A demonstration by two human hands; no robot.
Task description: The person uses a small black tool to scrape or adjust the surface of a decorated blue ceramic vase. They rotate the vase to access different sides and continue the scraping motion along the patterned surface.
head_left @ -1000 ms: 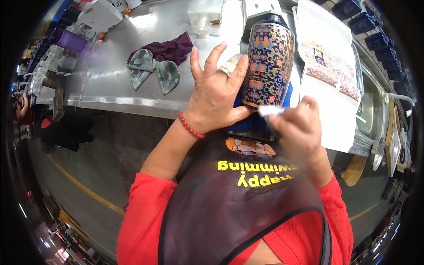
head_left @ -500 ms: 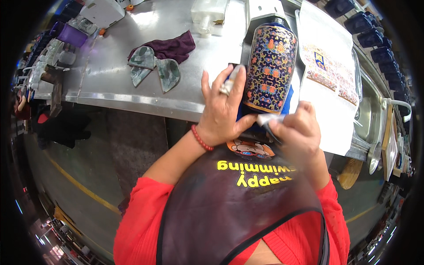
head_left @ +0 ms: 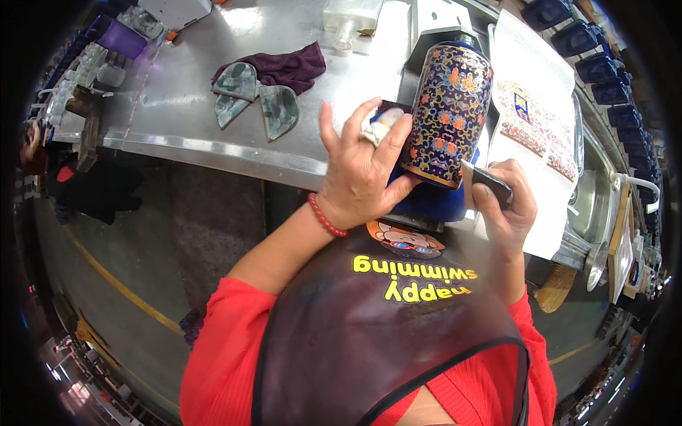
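A dark blue bottle (head_left: 449, 113) covered in a colourful floral pattern lies on its side, its neck pointing away from me and its base toward me. Blue cloth (head_left: 430, 200) shows under its near end. My left hand (head_left: 362, 170) rests along the bottle's left side, fingers spread, forefinger and thumb close against it. One finger wears a whitish wrap (head_left: 379, 128). In my right hand (head_left: 508, 213) is a small flat scraper (head_left: 493, 187), dark with a pale edge, beside the bottle's lower right corner.
Right of the bottle lies a white sheet (head_left: 518, 206) with printed floral decals (head_left: 534, 117). On the metal table (head_left: 177, 117) are grey-green curved pieces (head_left: 278, 112), a purple cloth (head_left: 295, 67) and a clear bottle (head_left: 348, 25). A sink (head_left: 587, 195) stands at the right.
My right hand has moved right and slightly away from me with the scraper, from below the bottle's base to its lower right corner. My left hand stays beside the bottle.
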